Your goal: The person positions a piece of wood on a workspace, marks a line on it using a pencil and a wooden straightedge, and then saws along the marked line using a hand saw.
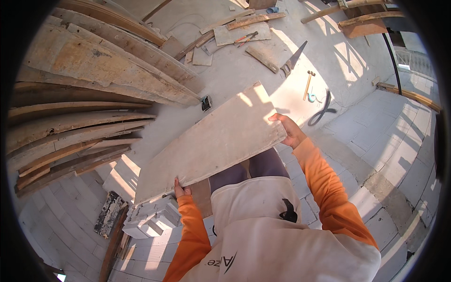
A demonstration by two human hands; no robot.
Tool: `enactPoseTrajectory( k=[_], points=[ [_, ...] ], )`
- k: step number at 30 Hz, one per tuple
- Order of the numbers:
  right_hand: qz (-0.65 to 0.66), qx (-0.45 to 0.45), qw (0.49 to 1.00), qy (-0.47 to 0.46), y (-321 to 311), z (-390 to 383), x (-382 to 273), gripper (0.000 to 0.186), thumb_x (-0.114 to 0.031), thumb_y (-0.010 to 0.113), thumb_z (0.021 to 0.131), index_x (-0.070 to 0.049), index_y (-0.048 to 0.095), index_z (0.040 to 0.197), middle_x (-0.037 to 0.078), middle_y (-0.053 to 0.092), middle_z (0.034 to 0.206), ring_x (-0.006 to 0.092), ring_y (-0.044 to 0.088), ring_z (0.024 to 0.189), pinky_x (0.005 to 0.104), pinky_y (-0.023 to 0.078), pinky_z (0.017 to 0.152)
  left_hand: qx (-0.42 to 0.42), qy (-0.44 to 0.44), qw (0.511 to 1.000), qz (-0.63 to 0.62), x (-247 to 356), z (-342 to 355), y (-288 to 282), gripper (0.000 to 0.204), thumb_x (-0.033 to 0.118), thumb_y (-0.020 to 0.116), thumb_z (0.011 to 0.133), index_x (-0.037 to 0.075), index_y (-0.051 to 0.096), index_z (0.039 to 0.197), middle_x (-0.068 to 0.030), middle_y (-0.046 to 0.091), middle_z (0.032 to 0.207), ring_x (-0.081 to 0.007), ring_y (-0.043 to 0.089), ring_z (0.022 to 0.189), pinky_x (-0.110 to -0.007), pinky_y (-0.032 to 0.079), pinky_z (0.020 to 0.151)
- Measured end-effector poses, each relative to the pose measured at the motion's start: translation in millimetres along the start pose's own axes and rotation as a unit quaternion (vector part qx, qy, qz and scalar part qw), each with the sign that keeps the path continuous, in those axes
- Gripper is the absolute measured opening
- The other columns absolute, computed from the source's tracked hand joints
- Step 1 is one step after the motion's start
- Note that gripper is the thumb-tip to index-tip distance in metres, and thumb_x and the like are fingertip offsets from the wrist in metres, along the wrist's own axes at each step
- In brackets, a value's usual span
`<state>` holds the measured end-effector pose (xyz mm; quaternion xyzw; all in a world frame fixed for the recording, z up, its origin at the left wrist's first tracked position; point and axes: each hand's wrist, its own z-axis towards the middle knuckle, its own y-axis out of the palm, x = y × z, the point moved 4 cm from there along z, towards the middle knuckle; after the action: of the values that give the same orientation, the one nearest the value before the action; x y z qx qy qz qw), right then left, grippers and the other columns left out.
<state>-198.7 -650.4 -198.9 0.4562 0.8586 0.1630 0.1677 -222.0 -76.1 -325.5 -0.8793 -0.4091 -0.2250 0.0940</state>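
Observation:
A long, pale board (211, 141) lies across the middle of the head view, held in front of my legs. My left hand (182, 188) grips its near edge toward the lower left, thumb on top. My right hand (287, 127) is closed on the right end, thumb over the face and fingers mostly hidden underneath. Grey-white blocks (152, 216) sit just below the board's left end, beside my left hand. Beyond the board on the floor are a hand saw (296, 57), a hammer (308, 85), a teal tape measure (311, 97) and a coiled black hose (321, 113).
Stacked planks (89, 66) fill the upper left. Scrap boards (242, 32) and orange-handled pliers (245, 38) lie at the back, near a small black box (206, 102). A pale block wall (385, 141) runs along the right, with timber poles (324, 11) at the upper right.

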Motion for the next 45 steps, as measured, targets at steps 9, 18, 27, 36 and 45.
enactPoseTrajectory(
  k=[9,18,27,36,45],
  points=[
    [-0.03,0.043,0.995,-0.089,-45.5,25.0,-108.9,0.019,-0.013,0.068,0.093,-0.003,0.063,0.108,0.01,0.069,0.1,0.0227,0.07,0.089,0.0381,0.06,0.08,0.058,-0.018,0.998,0.009,-90.0,-25.8,90.6,0.033,0.015,0.066,0.101,0.003,0.06,0.131,-0.011,0.067,0.129,-0.0285,0.065,0.118,-0.049,0.056,0.106],
    [-0.058,0.078,0.994,-0.04,-124.1,63.9,-220.1,0.03,-0.011,0.068,0.093,-0.004,0.061,0.121,0.008,0.068,0.11,0.0222,0.068,0.1,0.0366,0.057,0.086,0.115,-0.053,0.991,-0.039,-205.2,-46.5,164.2,0.036,0.013,0.068,0.099,0.001,0.059,0.132,-0.0115,0.065,0.131,-0.0278,0.064,0.119,-0.045,0.055,0.108],
    [-0.158,0.053,0.985,-0.053,-215.5,171.5,-320.8,0.041,-0.012,0.067,0.094,-0.004,0.056,0.132,0.009,0.067,0.117,0.0204,0.067,0.103,0.0342,0.055,0.09,0.1,-0.031,0.985,-0.136,-355.8,-13.5,239.3,0.03,0.015,0.07,0.1,0.001,0.064,0.126,-0.0107,0.068,0.127,-0.0285,0.065,0.118,-0.047,0.054,0.108],
    [-0.331,0.004,0.944,0.007,-332.4,297.1,-393.8,0.059,-0.012,0.068,0.098,0.0,0.045,0.15,0.012,0.065,0.134,0.0192,0.067,0.116,0.0347,0.056,0.097,0.083,-0.125,0.971,-0.186,-539.5,59.2,264.5,0.04,0.028,0.068,0.102,0.004,0.061,0.133,-0.0087,0.069,0.127,-0.0264,0.064,0.121,-0.046,0.05,0.111],
    [-0.478,0.123,0.869,-0.047,-435.1,439.0,-414.4,0.062,-0.038,0.063,0.103,0.006,0.05,0.145,0.011,0.06,0.141,0.0168,0.051,0.132,0.027,0.037,0.112,0.087,-0.26,0.961,-0.027,-620.1,134.9,275.5,0.064,0.041,0.069,0.099,0.007,0.045,0.148,-0.0149,0.051,0.147,-0.03,0.051,0.136,-0.047,0.039,0.118]
  ],
)
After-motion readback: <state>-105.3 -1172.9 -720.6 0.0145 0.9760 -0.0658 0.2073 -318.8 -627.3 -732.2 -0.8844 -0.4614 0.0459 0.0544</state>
